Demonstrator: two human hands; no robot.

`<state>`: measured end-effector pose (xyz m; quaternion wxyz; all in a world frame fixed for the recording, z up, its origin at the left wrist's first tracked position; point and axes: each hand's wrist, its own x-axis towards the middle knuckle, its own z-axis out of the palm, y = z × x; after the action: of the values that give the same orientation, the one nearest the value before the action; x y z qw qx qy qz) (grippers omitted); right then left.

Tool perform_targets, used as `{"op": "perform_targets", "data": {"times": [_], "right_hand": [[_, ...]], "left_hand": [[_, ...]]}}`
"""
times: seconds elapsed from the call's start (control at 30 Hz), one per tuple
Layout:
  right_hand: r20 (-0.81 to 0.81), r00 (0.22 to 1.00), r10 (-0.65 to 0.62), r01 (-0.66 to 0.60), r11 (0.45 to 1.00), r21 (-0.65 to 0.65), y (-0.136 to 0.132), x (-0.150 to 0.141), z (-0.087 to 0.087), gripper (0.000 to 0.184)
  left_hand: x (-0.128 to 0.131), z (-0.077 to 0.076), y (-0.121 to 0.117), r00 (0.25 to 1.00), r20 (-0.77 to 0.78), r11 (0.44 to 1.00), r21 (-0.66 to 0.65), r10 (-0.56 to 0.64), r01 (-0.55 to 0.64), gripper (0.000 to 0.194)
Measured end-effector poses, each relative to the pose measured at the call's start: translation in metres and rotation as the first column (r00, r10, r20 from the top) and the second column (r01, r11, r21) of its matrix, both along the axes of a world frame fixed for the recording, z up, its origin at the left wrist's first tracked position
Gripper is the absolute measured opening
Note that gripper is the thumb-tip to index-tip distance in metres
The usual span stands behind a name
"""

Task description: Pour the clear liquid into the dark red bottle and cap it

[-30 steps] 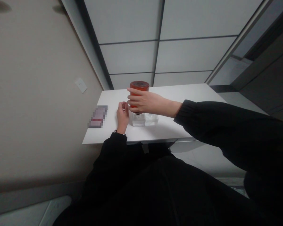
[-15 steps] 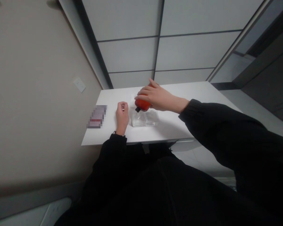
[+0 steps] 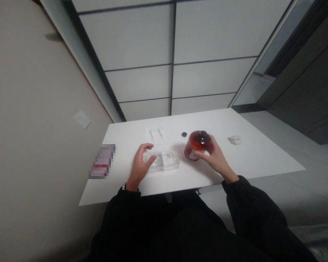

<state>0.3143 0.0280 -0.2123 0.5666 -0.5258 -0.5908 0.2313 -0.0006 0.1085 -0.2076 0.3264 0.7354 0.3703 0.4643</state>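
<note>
My right hand (image 3: pixel 213 154) is wrapped round the side of a large bottle of red liquid (image 3: pixel 198 142), which is upright at or just above the white table. The bottle has a pale label and a dark neck. At the left end of a clear plastic box (image 3: pixel 171 165) with two compartments, my left hand (image 3: pixel 141 163) has its thumb and fingers apart. Whether it touches the box I cannot tell. A small black cap (image 3: pixel 184 134) lies behind, just left of the bottle.
Two small white pieces (image 3: pixel 160 134) with thin stems lie at the back of the table (image 3: pixel 251 156). A crumpled white wad (image 3: pixel 235 139) rests to the right. At the left edge is a blurred-out pinkish item (image 3: pixel 102 162). A wall stands left, white panels behind.
The bottle was tipped over the clear box; it has moved right and now stands upright in my right hand. My left hand has unfolded and come to the box's left end.
</note>
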Motion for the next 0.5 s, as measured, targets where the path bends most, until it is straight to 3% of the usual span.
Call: {"op": "perform_targets", "data": {"times": [0.07,0.17,0.33,0.5], "right_hand": [[-0.022,1.000,0.013,-0.014,0.998,-0.063,-0.005,-0.006,-0.021,0.077],[-0.086,0.996,0.038,-0.047,0.994,-0.102,-0.008,-0.018,-0.035,0.081],[-0.154,0.988,0.021,-0.046,0.986,-0.159,-0.007,-0.027,-0.032,0.082],[-0.163,0.985,0.056,-0.081,0.984,-0.155,-0.005,-0.028,-0.033,0.080]], "left_hand": [[-0.001,0.002,-0.004,0.992,-0.095,0.995,0.045,-0.088,0.093,0.053],[-0.001,0.005,-0.007,0.960,-0.244,0.983,0.084,-0.137,0.161,0.072],[-0.002,0.005,-0.006,0.921,-0.367,0.980,0.093,-0.132,0.177,0.089],[-0.001,0.005,-0.005,0.921,-0.366,0.987,0.040,-0.132,0.157,0.092]]}}
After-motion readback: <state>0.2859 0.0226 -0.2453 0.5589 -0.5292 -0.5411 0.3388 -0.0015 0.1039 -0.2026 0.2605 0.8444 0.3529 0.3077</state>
